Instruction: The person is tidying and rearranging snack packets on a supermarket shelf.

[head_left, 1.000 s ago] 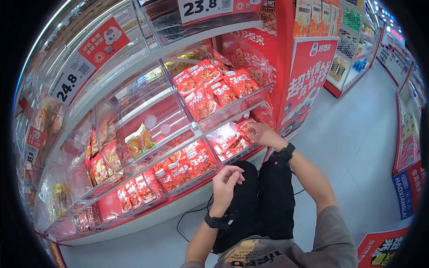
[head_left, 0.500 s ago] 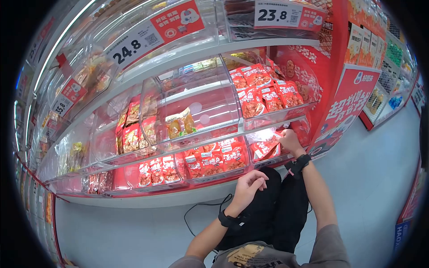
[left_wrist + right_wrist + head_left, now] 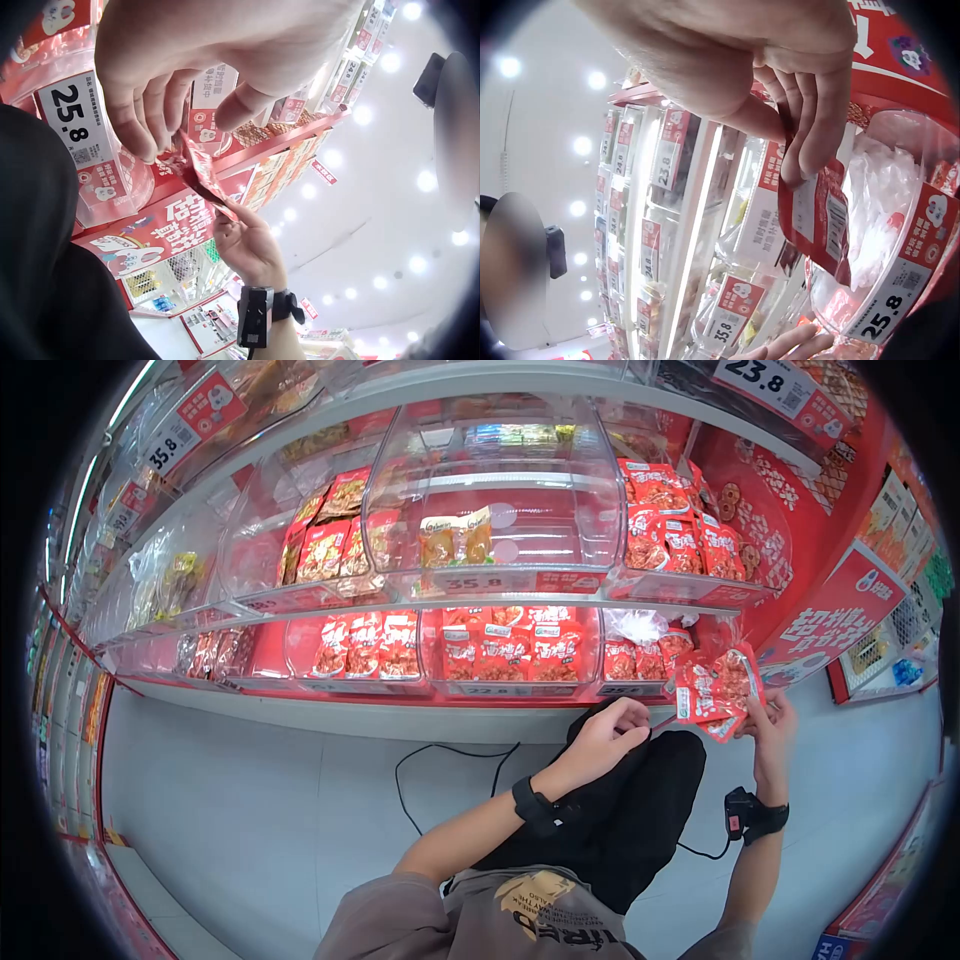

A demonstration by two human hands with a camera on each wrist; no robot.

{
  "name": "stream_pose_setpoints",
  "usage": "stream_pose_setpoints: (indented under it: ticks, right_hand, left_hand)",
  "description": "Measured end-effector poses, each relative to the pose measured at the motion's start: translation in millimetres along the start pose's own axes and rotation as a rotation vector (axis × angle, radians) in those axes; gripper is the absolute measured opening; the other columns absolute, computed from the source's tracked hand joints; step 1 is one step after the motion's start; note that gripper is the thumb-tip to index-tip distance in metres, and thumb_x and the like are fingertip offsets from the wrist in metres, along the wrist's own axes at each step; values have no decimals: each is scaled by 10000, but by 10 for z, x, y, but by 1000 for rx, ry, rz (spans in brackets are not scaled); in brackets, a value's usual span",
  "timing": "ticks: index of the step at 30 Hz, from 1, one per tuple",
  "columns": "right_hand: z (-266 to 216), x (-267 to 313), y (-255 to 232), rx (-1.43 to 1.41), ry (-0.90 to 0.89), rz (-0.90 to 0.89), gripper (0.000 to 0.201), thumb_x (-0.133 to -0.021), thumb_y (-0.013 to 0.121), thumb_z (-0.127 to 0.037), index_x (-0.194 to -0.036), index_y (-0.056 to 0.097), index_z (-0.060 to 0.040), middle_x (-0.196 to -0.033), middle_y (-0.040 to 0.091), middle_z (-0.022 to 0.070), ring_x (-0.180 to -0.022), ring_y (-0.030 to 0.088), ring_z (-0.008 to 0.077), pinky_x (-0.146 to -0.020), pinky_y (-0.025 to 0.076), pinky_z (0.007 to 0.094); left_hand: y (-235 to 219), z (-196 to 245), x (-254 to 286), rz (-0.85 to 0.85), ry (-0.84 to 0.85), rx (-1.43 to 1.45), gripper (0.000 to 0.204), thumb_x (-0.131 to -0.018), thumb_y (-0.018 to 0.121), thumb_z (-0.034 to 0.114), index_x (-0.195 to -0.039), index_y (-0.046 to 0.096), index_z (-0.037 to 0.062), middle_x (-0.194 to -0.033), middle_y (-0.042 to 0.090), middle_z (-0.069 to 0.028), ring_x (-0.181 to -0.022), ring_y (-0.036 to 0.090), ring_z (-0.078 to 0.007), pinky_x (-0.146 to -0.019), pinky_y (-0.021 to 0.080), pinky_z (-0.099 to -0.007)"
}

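Observation:
My right hand pinches overlapping red snack packets by their edge, in front of the lower shelf's right end. The right wrist view shows a packet's back with a barcode, the thumb on one side and fingers on the other. My left hand hovers over the knee with loosely bent fingers and nothing in them. In the left wrist view its fingers overlap the packets, which are farther off. The nearest bin holds similar red packets and a clear crumpled plastic bag.
Clear bins of red packets line the lower shelf. Above them stand more red packets and a few golden packets. A red sign panel borders the shelf on the right. A black cable lies on the floor.
My right hand has come out of the lower right bin with the red packets and moved back toward me. The left hand stays near the knee. The head view has turned left.

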State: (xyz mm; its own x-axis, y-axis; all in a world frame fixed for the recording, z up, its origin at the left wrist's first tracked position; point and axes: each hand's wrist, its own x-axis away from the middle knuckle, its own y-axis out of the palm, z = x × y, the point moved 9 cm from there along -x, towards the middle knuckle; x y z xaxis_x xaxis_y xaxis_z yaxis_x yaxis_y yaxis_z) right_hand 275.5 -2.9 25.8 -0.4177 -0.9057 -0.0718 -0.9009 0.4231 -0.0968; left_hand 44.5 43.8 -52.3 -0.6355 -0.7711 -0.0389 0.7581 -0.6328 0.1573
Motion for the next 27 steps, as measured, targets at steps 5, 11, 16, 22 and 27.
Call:
stream_pose_setpoints:
  ticks: [5, 11, 16, 22, 27]
  right_hand:
    - [-174, 425, 64, -66, -28, -126, 91, -903, 544, -70, -918, 471, -18, -824, 623, 67, -663, 602, 82, -579, 485, 213]
    - [-14, 557, 299, -131, 0, -190, 81, -914, 524, -61, -933, 453, -26, -887, 617, 57, -744, 594, 67, -669, 479, 217]
    - [33, 628, 685, -184, 58, -296, 121, -879, 568, -73, -918, 464, -26, -844, 604, 46, -713, 589, 78, -639, 489, 231]
    - [88, 750, 1154, -132, 187, -525, 264, -802, 624, -22, -1033, 510, 38, -834, 641, 118, -677, 645, 167, -590, 537, 267]
    - [297, 772, 1295, -72, 208, -720, 285, -857, 600, -126, -1078, 547, 47, -889, 650, 122, -689, 645, 175, -633, 513, 271]
  left_hand:
    - [157, 125, 30, -31, 44, 187, 679, -868, 643, 240, -1380, 265, 5, -1245, 485, -125, -1078, 533, -177, -850, 490, -320]
    - [303, 404, 261, -275, -35, 522, 609, -906, 579, 240, -1376, 272, 2, -1208, 504, -100, -1046, 557, -168, -811, 513, -321]
    - [-30, 227, 339, -53, -60, 535, 430, -963, 471, 249, -1316, 375, 23, -1142, 546, -51, -980, 571, -103, -787, 492, -271]
    - [-548, 260, 490, 234, 63, 315, 296, -938, 536, 193, -1118, 559, -41, -934, 624, -21, -814, 566, -35, -711, 463, -210]
    - [-772, 148, 585, 319, 35, 331, 258, -912, 578, 176, -1044, 597, -44, -869, 635, -23, -747, 565, -29, -654, 460, -205]
